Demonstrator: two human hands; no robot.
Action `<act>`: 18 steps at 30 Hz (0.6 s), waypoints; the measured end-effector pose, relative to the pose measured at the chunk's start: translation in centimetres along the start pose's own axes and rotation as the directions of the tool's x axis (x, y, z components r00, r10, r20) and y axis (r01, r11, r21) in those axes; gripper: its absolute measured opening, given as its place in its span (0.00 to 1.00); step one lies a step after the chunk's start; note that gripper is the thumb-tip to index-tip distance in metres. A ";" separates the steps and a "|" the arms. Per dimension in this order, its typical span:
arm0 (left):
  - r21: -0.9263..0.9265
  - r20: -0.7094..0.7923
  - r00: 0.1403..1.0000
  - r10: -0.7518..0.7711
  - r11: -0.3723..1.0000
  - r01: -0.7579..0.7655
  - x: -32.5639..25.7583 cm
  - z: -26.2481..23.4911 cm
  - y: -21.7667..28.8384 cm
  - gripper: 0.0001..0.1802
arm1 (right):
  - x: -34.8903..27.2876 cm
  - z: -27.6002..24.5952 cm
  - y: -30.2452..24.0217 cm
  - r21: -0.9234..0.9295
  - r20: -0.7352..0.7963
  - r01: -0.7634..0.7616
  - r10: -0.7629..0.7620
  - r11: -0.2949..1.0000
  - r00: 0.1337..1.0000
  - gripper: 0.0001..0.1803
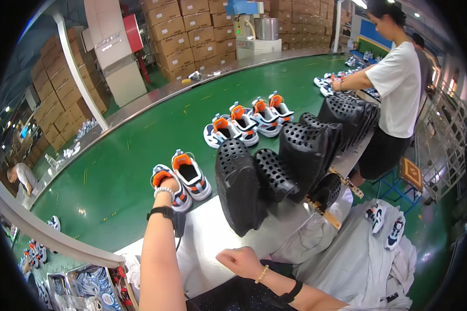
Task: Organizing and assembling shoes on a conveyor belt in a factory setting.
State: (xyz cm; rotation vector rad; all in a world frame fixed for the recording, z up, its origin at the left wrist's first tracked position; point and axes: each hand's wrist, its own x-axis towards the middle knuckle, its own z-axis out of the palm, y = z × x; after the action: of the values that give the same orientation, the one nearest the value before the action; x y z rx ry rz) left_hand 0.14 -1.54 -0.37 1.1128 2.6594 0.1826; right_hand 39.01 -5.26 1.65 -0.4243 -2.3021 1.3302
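Observation:
My left hand [167, 184] reaches into the opening of a white and navy sneaker [180, 201] with an orange lining; its fingers are hidden inside. Touching or close beside it stands a matching sneaker [193, 176], toe toward me. My right hand [241, 262] is curled into a loose fist over the metal tabletop [202, 254], with nothing visible in it. To the right of the pair rise tall black perforated shoe-shaped pieces [236, 181]. Behind them, several more orange-lined sneakers [244, 124] sit in a row on the green surface.
The green belt [109, 176] curves across the front of me. A person in a white shirt [399, 83] handles sneakers at the right. Two sneakers [386, 225] lie on grey cloth [342, 259] at lower right. Stacked cartons [192, 36] stand behind; a white post [52, 233] arcs at left.

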 end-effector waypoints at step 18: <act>0.286 0.146 0.965 0.216 0.925 -0.250 -5.3 -2.8 -1.1 0.17 | -0.2 -0.7 -1.4 0.032 -0.042 0.079 -0.078 0.996 0.996 0.13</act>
State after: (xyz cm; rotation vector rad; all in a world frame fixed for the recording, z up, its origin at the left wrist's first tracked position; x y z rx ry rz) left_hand 2.19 -6.09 3.02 1.4872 2.5049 -0.2488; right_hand 39.47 -5.48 3.14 -0.3434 -2.2369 1.3082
